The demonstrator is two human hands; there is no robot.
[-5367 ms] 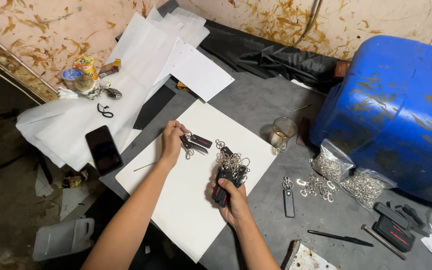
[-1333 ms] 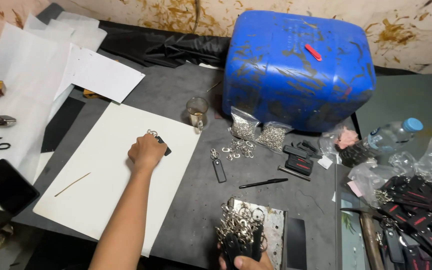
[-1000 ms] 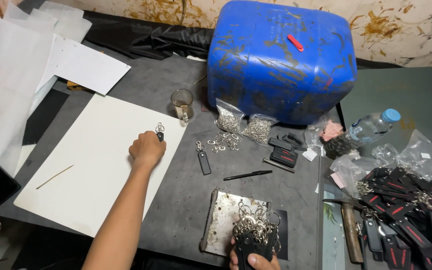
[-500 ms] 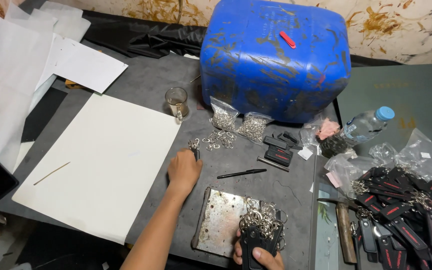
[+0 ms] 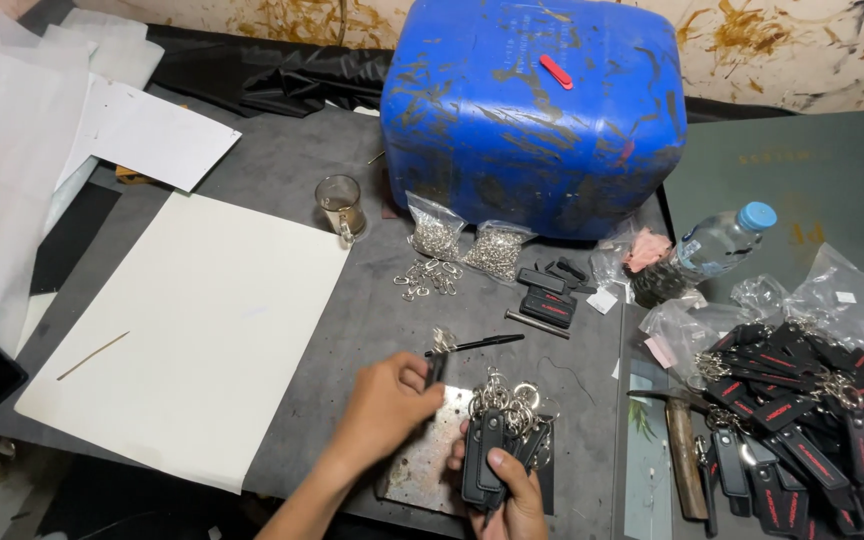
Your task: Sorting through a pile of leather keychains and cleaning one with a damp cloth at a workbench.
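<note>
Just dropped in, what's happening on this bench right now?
A person is working with black key fobs on metal rings. The right hand grips a bunch of fobs above a scuffed metal plate. The left hand pinches a single black fob beside the bunch. A big pile of finished fobs lies to the right, and bags of rings sit by the blue drum.

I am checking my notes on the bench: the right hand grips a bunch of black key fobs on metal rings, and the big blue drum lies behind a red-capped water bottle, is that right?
Not quite. In the head view the water bottle has a blue cap, not a red one. The rest holds: the right hand grips the bunch of black key fobs on metal rings, and the blue drum lies behind the bottle.
</note>
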